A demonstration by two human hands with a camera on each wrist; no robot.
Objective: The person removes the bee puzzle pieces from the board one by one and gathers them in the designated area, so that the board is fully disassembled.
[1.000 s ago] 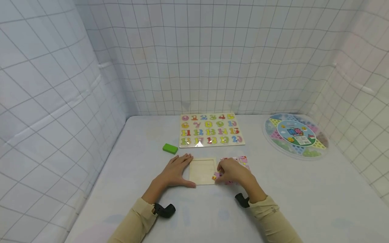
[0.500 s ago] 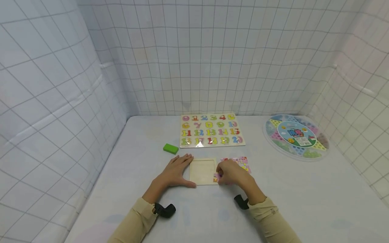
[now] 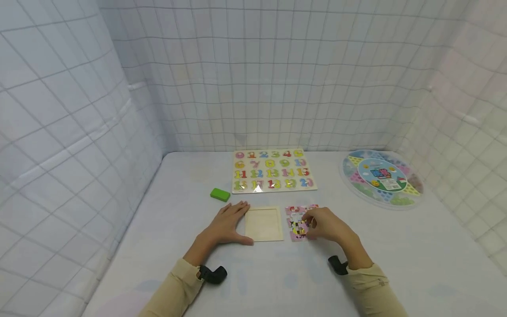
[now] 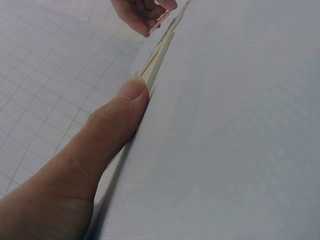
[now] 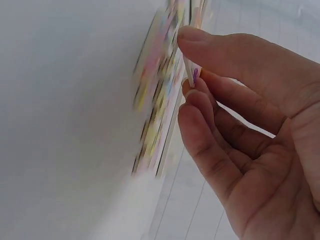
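Observation:
My left hand [image 3: 226,226] lies spread flat along the left side of a shallow square wooden frame [image 3: 264,224], with its fingertips at the upper left corner and its thumb at the lower left one. In the left wrist view that thumb presses the frame's edge. My right hand [image 3: 326,226] is over the right part of a patch of pink and yellow jigsaw pieces [image 3: 297,222], to the right of the frame. Between its thumb and fingers it pinches a thin puzzle piece [image 5: 195,75] with a purple mark. The hand hides some of the pieces beneath it.
A number puzzle board [image 3: 273,171] lies behind the frame. To the left of the board is a green block [image 3: 220,194]. A round, clear-edged game board [image 3: 382,178] is at the right rear. Grid-patterned cloth walls [image 3: 253,75] enclose the table [image 3: 261,281].
My right hand has moved right, from the wooden frame's right edge to over the jigsaw patch, carrying the puzzle piece. More of the patch now shows. The left hand stays in place.

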